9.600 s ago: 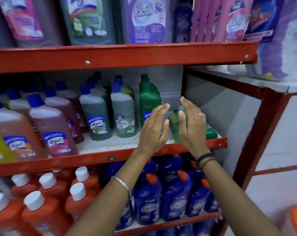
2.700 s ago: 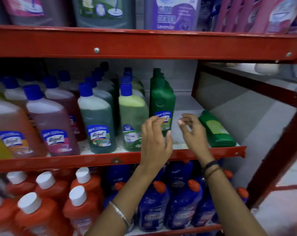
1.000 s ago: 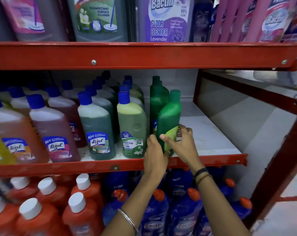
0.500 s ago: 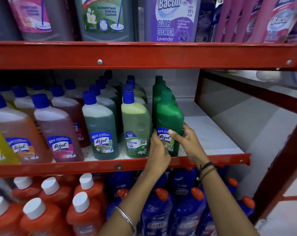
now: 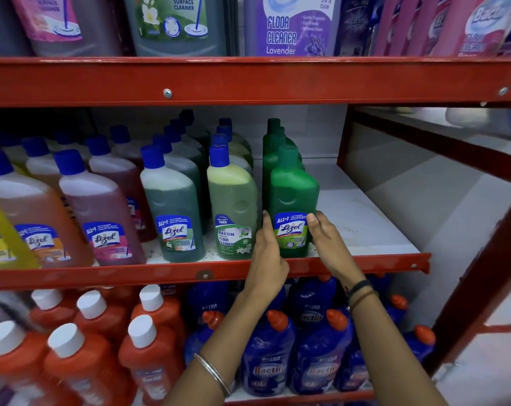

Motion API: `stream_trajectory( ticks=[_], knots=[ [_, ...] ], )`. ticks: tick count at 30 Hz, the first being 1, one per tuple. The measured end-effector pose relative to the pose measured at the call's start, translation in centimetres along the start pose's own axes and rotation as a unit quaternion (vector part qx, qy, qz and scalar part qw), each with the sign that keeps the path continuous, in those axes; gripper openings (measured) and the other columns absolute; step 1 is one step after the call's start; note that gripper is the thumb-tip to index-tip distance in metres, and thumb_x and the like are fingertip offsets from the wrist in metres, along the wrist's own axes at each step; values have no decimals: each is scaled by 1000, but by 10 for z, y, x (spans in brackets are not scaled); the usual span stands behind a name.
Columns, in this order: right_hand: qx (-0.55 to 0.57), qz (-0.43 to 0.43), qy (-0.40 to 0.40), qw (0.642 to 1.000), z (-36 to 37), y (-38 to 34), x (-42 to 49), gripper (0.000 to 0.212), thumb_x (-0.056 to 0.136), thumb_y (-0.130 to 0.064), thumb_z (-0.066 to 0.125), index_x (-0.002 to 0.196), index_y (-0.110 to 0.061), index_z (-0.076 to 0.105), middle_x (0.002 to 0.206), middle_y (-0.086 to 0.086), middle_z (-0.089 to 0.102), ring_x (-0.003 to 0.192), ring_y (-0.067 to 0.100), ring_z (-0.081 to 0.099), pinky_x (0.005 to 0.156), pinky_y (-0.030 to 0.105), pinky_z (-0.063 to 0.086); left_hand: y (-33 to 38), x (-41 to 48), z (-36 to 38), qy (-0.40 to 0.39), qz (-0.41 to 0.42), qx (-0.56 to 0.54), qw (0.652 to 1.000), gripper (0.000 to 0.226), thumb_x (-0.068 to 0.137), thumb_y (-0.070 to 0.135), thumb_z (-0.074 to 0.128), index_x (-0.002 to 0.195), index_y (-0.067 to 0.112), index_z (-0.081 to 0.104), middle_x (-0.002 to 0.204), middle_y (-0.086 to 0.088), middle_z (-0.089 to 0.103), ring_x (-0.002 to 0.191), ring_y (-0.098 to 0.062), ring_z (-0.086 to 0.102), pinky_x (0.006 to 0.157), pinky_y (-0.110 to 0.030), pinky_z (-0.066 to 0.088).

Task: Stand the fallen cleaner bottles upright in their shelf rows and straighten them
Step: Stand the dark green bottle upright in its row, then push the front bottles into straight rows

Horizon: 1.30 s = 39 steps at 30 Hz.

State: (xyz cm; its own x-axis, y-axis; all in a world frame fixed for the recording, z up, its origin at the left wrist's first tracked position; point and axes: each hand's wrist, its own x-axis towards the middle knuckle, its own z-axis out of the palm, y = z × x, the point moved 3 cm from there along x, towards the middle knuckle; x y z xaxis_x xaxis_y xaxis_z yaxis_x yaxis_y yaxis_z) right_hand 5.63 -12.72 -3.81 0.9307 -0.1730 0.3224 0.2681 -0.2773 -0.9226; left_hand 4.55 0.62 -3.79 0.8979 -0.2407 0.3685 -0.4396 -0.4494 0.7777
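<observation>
On the middle shelf [image 5: 365, 230] the front row shows six upright bottles — a yellow one at the far left edge, an orange one, a pink one [image 5: 102, 212], a grey-green Lizol bottle [image 5: 172, 206], a pale green Bactin bottle [image 5: 233, 209] and the dark green Lizol bottle [image 5: 292, 206]. Behind the dark green one stand at least three more of its kind, their green caps lined up towards the back; how many stand in the other rows cannot be told. The shelf is bare to the right of that row.

Two hands are on the dark green Lizol bottle, which stands upright at the front edge of the shelf, just beside the Bactin bottle. The left hand [image 5: 270, 253] lies flat against its left side, fingers pointing up. The right hand [image 5: 327, 241] touches its right side, thumb at the label's edge. Each grip is loose — fingers nearly straight, pressed to the bottle from both sides, not wrapped around it.

On the shelf below stand red bottles with white caps [image 5: 148, 344] on the left and blue Bactin bottles with orange caps [image 5: 268, 353] on the right.
</observation>
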Motion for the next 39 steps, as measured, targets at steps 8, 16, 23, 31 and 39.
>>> stream_trajectory(
  ticks=[8, 16, 23, 31, 39],
  knots=[
    [-22, 8, 50, 998, 3, -2, -16, 36, 98, -36, 36, 115, -10, 53, 105, 2, 65, 100, 16, 64, 82, 26, 52, -2, -17, -9, 31, 10, -27, 999, 70, 80, -12, 39, 141, 14, 15, 142, -9, 38, 130, -16, 36, 107, -20, 28],
    [-18, -158, 113, 981, 71, -44, -66, 60, 91, -59, 27, 129, -18, 49, 128, 0, 51, 120, 5, 48, 101, 13, 37, -24, -24, -60, 208, 25, -86, 974, 63, 87, 58, 23, 139, 23, 22, 145, -6, 24, 132, -7, 26, 105, -15, 21],
    [-6, 12, 23, 1000, 121, -38, -49, 115, 57, -93, 1, 150, -25, 3, 160, -4, 9, 140, 0, 9, 122, 36, 10, -41, -15, -70, 43, 3, -91, 995, 73, 68, 81, 2, 132, 50, -16, 156, 6, -2, 139, -1, 3, 116, -38, 13],
    [38, 20, 55, 998, 117, -47, -61, 117, 54, -94, 3, 148, -28, 21, 157, -6, 24, 128, -7, 22, 106, 17, 17, -48, -25, -82, 25, 11, -65, 997, 81, 60, 84, -6, 132, 49, -19, 140, -6, 30, 100, 27, 25, 91, -16, 25],
    [61, 8, 144, 988, 129, -44, -67, 106, 64, -90, 7, 142, -25, 35, 149, -1, 39, 133, 8, 38, 108, 25, 29, -51, -40, -99, 49, 22, -95, 994, 80, 69, 80, 4, 139, 41, 5, 150, 1, 23, 128, 7, 23, 106, -25, 21]
  ],
)
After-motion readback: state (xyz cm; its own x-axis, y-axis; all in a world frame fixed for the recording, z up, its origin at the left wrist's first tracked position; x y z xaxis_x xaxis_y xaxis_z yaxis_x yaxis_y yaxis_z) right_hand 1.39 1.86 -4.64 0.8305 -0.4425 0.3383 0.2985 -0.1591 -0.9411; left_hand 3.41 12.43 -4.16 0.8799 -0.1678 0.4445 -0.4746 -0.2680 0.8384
